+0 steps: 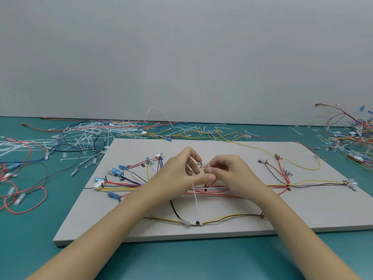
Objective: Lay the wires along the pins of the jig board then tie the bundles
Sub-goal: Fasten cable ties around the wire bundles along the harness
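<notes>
This is a wire-harness assembly workshop. A grey jig board [222,229] with pins lies on a teal bench [30,229]. Loose wires [22,190] lie at 9 o'clock, white cable ties [84,136] at 10 o'clock, and a wire heap [351,142] at 2 o'clock, before a plain wall [181,53].

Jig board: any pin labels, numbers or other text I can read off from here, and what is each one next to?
None can be read as text.
Jig board: small dark handwritten marks beside the pins on the left, on the right and at the far right end; all too small and blurred to read.
Blue connectors: no print legible.
Nothing printed shows on the cable tie held by both hands.
</notes>
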### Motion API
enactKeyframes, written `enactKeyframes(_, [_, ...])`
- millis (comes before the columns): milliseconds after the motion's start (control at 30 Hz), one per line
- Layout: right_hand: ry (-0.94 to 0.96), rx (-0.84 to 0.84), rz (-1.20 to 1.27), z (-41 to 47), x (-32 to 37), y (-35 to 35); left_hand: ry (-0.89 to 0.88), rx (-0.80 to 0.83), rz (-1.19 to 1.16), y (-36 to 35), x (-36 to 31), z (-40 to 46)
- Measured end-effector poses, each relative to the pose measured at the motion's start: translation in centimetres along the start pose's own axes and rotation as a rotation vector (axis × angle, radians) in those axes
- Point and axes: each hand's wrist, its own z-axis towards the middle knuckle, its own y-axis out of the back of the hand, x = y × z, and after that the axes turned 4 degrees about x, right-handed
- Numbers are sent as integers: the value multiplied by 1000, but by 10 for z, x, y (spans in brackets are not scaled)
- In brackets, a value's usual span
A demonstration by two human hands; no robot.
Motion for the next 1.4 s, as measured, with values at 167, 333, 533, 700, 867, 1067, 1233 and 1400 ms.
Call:
enactKeyframes(167, [-2, -15, 60, 6, 3, 4, -15, 167, 259, 5, 1, -4])
enactKeyframes(333, [10, -121, 225, 4, -1, 7, 3, 157, 252, 6, 0, -4])
enactKeyframes(533, [44, -124, 223, 7, 2, 6, -10, 128, 351, 6, 3, -2])
enactKeyframes(700, [25, -39, 160, 12, 8, 6, -31, 120, 393, 6, 5, -3])
enactKeyframes(867, [-2, -86, 172, 11, 6, 3, -44, 117, 375, 4, 5, -5])
enactKeyframes(1067, [-71, -9, 308, 2, 3, -2, -73, 156, 466, 4, 5, -7])
enactKeyframes(1233, [-76, -42, 258, 0, 3, -1, -86, 200, 540, 1, 3, -6])
enactKeyframes(1400, [-92, -35, 331, -3, 4, 0, -86, 194, 479, -1, 2, -6])
